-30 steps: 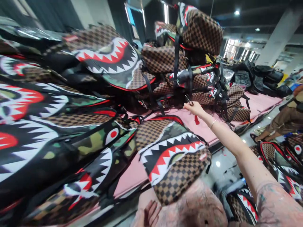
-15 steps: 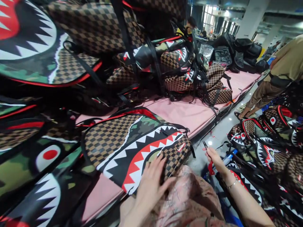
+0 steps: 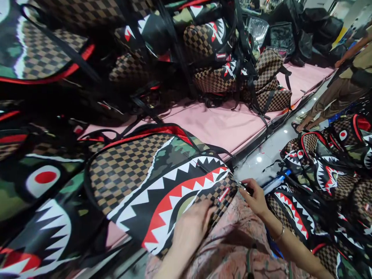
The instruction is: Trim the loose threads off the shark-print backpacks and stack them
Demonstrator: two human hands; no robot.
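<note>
A backpack with brown checks, camouflage and a printed shark mouth lies tilted over the front of a pink-covered table. My left hand rests on its lower checked panel, the fingers bent, apart and slightly blurred. My right hand, a bracelet at the wrist, is closed around small metal thread snips. Their tips are at the backpack's bottom corner, beside a small red label; whether they touch the cloth I cannot tell.
More shark-print backpacks crowd the left, and others are piled at the back of the pink table. Backpacks also heap on the floor at right. A person stands beyond, near black bags.
My right hand has come left with the snips to the backpack's corner. My left hand stays on the panel, its fingers now more bent. The view has tilted down.
</note>
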